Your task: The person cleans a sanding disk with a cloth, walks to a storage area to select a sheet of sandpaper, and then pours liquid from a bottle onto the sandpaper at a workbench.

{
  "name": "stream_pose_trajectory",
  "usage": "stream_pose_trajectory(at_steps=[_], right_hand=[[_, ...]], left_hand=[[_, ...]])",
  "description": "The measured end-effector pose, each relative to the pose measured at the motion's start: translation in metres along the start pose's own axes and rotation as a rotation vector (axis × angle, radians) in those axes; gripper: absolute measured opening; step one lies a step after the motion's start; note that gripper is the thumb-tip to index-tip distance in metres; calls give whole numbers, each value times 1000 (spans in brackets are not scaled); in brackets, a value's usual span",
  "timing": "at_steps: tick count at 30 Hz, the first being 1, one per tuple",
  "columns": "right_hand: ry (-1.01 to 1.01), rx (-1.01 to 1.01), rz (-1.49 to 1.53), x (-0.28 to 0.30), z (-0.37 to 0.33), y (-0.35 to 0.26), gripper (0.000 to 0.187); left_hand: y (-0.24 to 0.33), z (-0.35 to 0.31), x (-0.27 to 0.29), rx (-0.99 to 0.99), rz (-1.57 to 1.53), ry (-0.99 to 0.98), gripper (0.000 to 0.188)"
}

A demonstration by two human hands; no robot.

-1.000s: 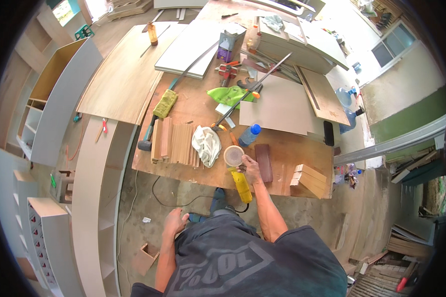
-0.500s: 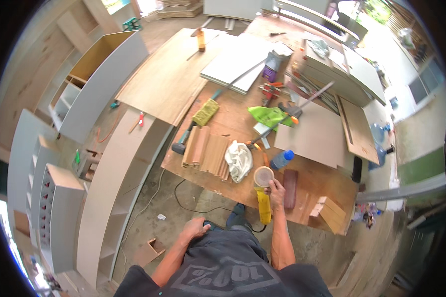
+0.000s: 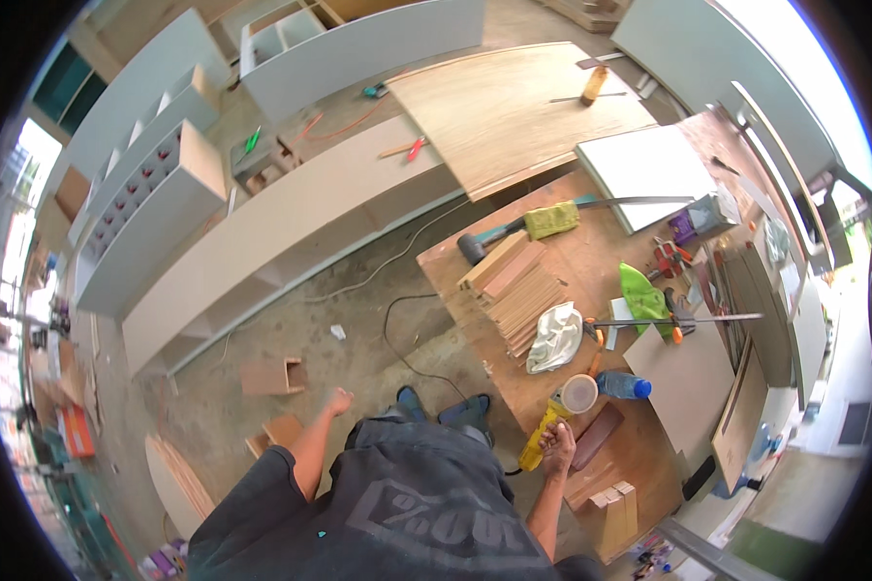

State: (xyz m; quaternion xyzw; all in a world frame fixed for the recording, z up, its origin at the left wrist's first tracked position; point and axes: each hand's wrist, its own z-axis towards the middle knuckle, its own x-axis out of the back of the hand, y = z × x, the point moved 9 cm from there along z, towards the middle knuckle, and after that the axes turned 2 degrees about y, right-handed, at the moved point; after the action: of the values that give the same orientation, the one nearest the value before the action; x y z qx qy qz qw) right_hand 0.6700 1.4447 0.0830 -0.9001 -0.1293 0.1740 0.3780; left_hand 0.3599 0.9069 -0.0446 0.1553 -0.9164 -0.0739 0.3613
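Observation:
My right hand (image 3: 557,443) is over the workbench's near edge, its fingers curled closed; what they hold, if anything, is hidden. It lies close beside a yellow cylindrical object (image 3: 534,449) with a black cord at its lower end. A round pale cup-like piece (image 3: 579,394) is just beyond the fingers, touching or close to the yellow object. Beside it a clear water bottle with a blue cap (image 3: 622,384) lies on its side. A dark reddish block (image 3: 598,437) is right of the hand. My left hand (image 3: 337,402) hangs over the floor, touching nothing visible; its fingers are too unclear to read.
The workbench (image 3: 606,261) carries stacked wood strips (image 3: 518,300), a white cloth (image 3: 555,338), a black mallet (image 3: 472,249), a green cloth (image 3: 641,293) and a clamp-like bar (image 3: 717,319). A long cabinet (image 3: 291,232) lies to the left. Cords and a small wooden box (image 3: 273,377) are on the floor.
The view has turned left, showing more floor and cabinets. My right hand has drawn back from the round piece toward me. My left hand has moved out from my body.

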Motion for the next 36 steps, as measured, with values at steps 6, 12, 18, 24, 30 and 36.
stream_pose_trajectory(at_steps=[6,12,18,24,30,36], right_hand=[[150,24,-293,-17,10,-2,20],[118,155,-729,-81,2,-41,41],[-280,278,-756,-122,34,31,15],[-874,57,-1348,-236,21,138,21],[-1190,-259,-1813,-340,-11,216,25],[-1009,-68,-1998,-440,67,272,17]], left_hand=[[-51,-50,-47,175,-511,9,39],[-118,-73,-134,82,-551,-55,40],[-169,-55,-149,79,-509,8,42],[-175,-138,9,322,-718,362,43],[-275,-276,-106,733,-1284,843,40],[-207,-431,-391,1075,-1264,710,43]])
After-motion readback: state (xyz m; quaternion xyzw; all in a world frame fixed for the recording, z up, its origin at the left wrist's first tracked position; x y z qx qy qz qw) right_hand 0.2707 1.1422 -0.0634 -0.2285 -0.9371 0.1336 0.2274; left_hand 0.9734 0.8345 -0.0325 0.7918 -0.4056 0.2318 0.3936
